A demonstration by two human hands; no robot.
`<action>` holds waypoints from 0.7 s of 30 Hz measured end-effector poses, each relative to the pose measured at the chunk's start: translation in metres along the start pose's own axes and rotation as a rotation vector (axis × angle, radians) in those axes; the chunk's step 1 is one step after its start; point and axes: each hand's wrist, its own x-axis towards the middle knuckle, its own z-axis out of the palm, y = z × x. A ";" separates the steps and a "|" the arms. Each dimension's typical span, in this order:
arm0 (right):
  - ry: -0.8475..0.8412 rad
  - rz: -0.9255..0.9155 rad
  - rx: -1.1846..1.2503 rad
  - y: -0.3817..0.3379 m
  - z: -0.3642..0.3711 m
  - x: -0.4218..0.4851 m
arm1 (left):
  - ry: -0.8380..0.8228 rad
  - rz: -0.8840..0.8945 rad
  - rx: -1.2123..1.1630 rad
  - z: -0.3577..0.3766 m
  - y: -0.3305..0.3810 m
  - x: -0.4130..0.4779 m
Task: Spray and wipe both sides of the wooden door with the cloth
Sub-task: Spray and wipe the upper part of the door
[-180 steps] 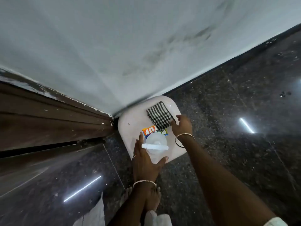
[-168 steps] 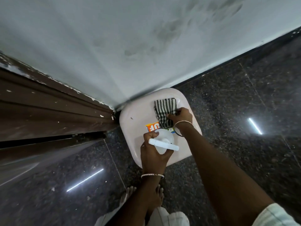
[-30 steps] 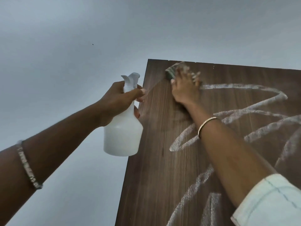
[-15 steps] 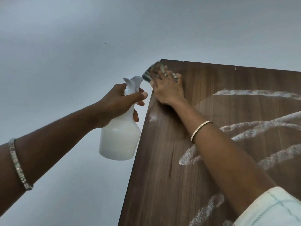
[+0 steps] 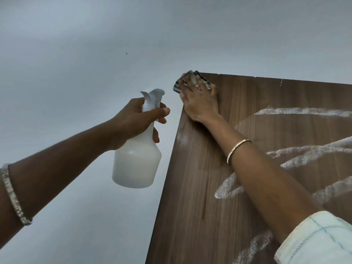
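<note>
The brown wooden door (image 5: 238, 187) fills the right half of the view, seen from below, with white foamy spray streaks (image 5: 304, 153) across it. My right hand (image 5: 201, 103) presses the striped cloth (image 5: 187, 81) flat against the door's top left corner; the cloth sticks out past the door's edge. My left hand (image 5: 136, 121) grips the neck of the white spray bottle (image 5: 138, 155), held upright in the air just left of the door's edge. The nozzle points toward the door.
A plain pale grey wall or ceiling (image 5: 95, 54) fills everything left of and above the door. A small dark speck (image 5: 126, 53) marks it. Bangles sit on both wrists.
Six seconds ago both hands took the bottle and cloth from a white stool on the floor. In the last second my right hand slid the cloth left along the door's top to the corner.
</note>
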 end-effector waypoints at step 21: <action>0.027 -0.089 -0.045 -0.021 0.020 -0.071 | -0.004 -0.006 0.040 -0.010 -0.002 -0.018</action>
